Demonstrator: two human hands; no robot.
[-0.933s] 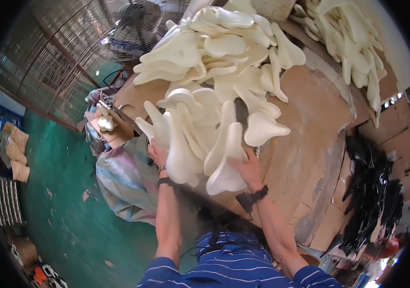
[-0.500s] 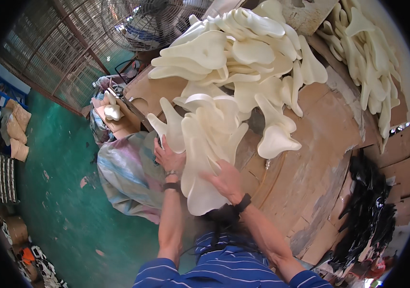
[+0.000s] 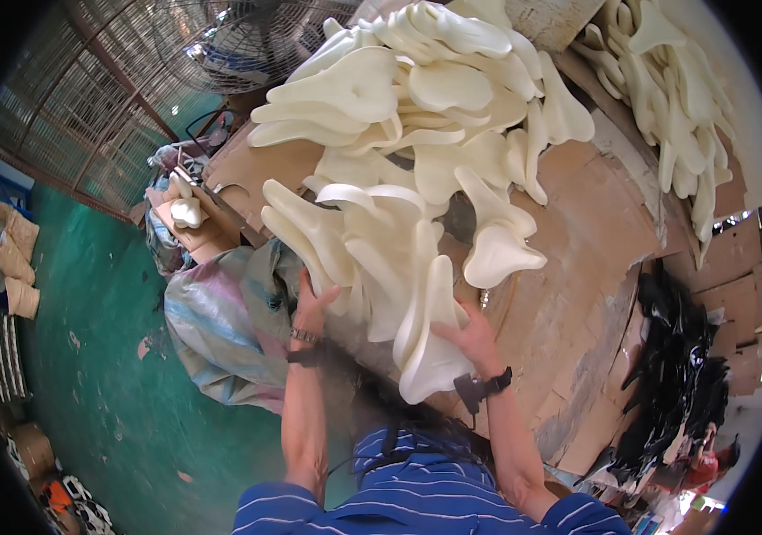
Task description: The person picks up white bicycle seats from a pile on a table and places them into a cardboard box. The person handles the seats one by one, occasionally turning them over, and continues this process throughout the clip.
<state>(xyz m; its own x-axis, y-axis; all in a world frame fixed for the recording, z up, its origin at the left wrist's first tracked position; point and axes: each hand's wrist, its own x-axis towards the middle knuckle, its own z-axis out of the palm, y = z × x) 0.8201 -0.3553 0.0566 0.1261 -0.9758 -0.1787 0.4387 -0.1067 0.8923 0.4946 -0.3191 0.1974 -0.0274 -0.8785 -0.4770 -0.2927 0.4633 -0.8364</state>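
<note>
My left hand (image 3: 314,303) and right hand (image 3: 468,334), forearms raised, fingers curled, clasp a bundle of cream foam pieces (image 3: 381,276) from both sides above the cardboard-covered worktop's (image 3: 577,267) near edge.

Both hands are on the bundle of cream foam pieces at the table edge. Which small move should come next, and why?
Probably draw the bundle a little toward the body. The left hand and right hand clasp its two sides, and its lower end overhangs the cardboard table.

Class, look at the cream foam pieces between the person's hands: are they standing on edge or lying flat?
On edge: the foam pieces stand packed side by side, left hand and right hand pressing their ends.
</note>
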